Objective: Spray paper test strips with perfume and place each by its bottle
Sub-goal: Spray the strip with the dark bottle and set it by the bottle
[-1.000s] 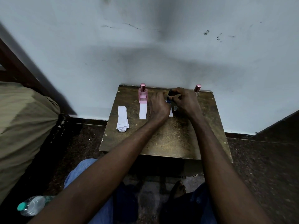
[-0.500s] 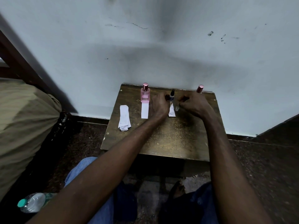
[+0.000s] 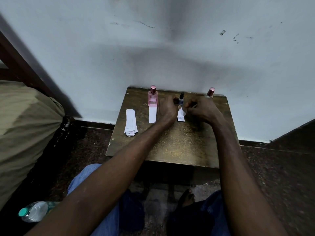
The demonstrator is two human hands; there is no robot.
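Observation:
A pink perfume bottle (image 3: 152,98) stands at the back of the small wooden table (image 3: 170,143), with a white paper strip (image 3: 152,115) lying in front of it. My left hand (image 3: 167,109) curls round the left side of a small dark blue spray bottle (image 3: 181,99) that stands upright with its black nozzle bare. Another strip (image 3: 180,116) lies just in front of that bottle. My right hand (image 3: 202,109) has curled fingers, its tips at a small pale piece by the strip's upper right corner. I cannot tell what it pinches. A third bottle with a pink cap (image 3: 211,92) stands behind it.
A loose stack of blank strips (image 3: 130,122) lies on the table's left part. The wall runs right behind the bottles. An olive cloth-covered bulk (image 3: 25,126) is at left, and a plastic water bottle (image 3: 34,211) lies on the floor by my knee.
The dark bottle went from tilted under both hands to standing upright. My right hand let go of its top, drew right, and its fingertips have now come back down by the strip.

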